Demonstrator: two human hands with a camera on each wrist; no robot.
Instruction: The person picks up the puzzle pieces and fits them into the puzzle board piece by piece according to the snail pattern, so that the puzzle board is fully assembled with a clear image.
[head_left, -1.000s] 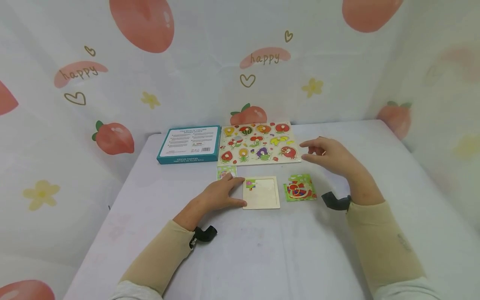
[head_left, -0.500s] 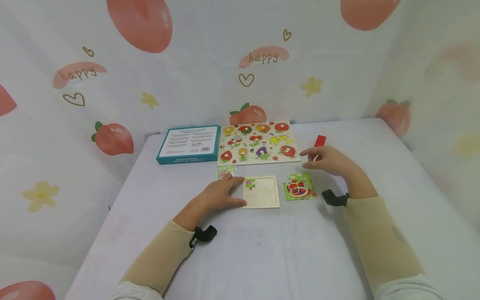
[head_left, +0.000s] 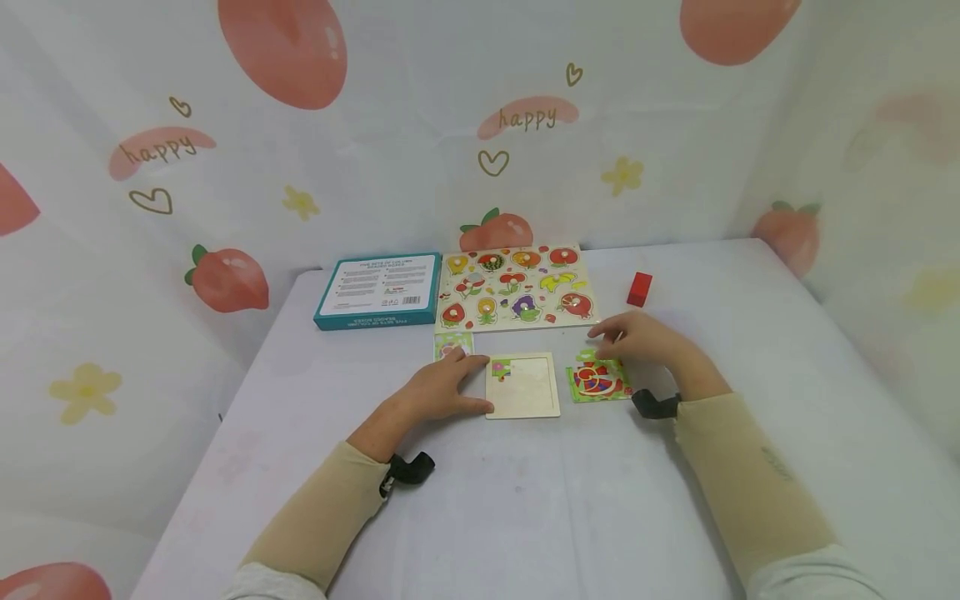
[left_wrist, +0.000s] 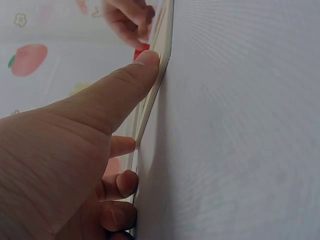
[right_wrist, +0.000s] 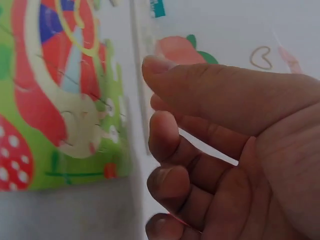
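My left hand [head_left: 435,387] rests at the left rim of a square wooden puzzle tray [head_left: 528,396], thumb and index fingertip touching it. The left wrist view shows the thumb [left_wrist: 120,90] lying straight against the tray's edge. One green and pink jigsaw piece [head_left: 501,367] sits in the tray's upper left corner. Right of the tray lies a green and red snail jigsaw [head_left: 600,383], its pieces joined. My right hand [head_left: 645,342] hovers over its far edge. In the right wrist view that hand's fingers [right_wrist: 165,135] are loosely bent, with nothing between them and the thumb.
A fruit peg board [head_left: 517,287] lies behind the tray, next to a teal-edged box [head_left: 378,287]. A red block [head_left: 640,289] stands behind my right hand. A small printed card [head_left: 453,343] lies partly under my left fingers. A patterned curtain [head_left: 420,167] hangs behind the table.
My right hand has moved left and toward me, from beside the peg board to the snail jigsaw. The red block behind it has come into view. My left hand has stayed at the tray.
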